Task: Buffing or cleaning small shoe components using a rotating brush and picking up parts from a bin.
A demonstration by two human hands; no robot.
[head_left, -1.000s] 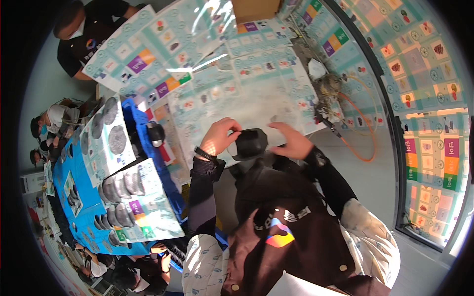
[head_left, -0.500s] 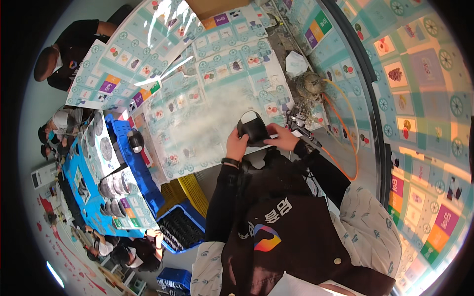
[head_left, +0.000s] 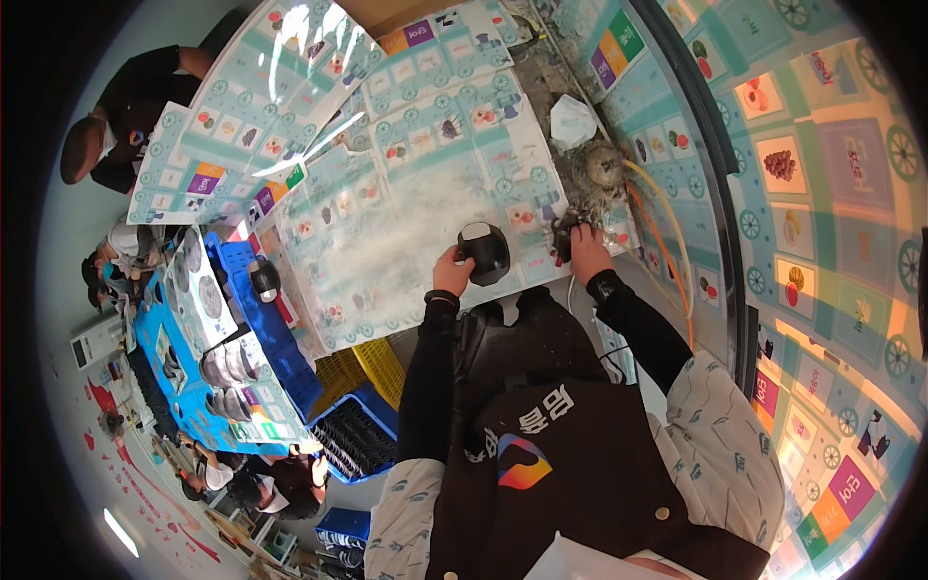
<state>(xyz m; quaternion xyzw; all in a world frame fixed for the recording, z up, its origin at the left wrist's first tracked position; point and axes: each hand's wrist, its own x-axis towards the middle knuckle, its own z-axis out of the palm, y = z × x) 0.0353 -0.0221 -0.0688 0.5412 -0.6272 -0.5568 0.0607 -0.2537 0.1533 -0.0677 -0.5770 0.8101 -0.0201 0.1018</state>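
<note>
– Head view: where is the black piece (head_left: 486,259), and who has it?

– It is at the near edge of the table (head_left: 387,253), right of the table's middle. The left hand (head_left: 450,275) has it by its left side, thumb and fingers closed on that side only. I can't tell whether it rests on the table or is held just above.

– And the right hand (head_left: 591,255)?

– That one is at the table's near right corner, fingers on a dark tool (head_left: 562,236). The fingers look bent over it, but I can't tell how far they are closed, or whether the tool is lifted.

– What could go wrong from here?

– The one-sided hold worries me most. A knock or push on the free right side could twist the piece out of the fingers, and so near the table's edge it could drop to the floor.

– Anything about the tool?

– An orange hose (head_left: 657,238) hangs beyond the table's right side. If it belongs to the tool, which I can't make out, a snag there could jerk the right hand. A round, dirty pot (head_left: 606,165) also sits at the table's right side, near the tool; a careless swing might tip it.

– And the blue crate (head_left: 295,362)?

– It stands left of the table, well apart from both hands, so I see little risk there.
</note>
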